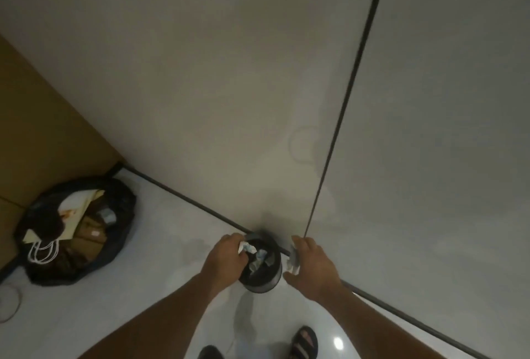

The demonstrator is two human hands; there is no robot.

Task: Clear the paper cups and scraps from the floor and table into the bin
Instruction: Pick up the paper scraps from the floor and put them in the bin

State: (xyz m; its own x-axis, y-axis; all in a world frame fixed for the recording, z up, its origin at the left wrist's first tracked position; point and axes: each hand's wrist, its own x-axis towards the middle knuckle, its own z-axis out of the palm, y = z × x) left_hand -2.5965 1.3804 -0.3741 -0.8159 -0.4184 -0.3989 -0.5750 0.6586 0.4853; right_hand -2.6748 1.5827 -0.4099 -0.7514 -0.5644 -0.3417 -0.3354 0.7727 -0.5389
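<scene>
A small round dark bin (265, 282) stands on the white floor against the grey wall, with several crumpled scraps inside. My left hand (226, 256) is over the bin's left rim and grips a crumpled paper scrap (247, 247) above the opening. My right hand (311, 265) is just right of the bin and holds a white paper cup or scrap (294, 258) beside the rim. The view is blurred, so I cannot tell which it is.
A large open black rubbish bag (120, 209) full of cardboard, paper and a white-handled bag sits on the floor at the left beside a brown panel (43, 135). The grey wall (229, 71) rises right behind the bin. My sandalled feet (304, 341) are at the bottom.
</scene>
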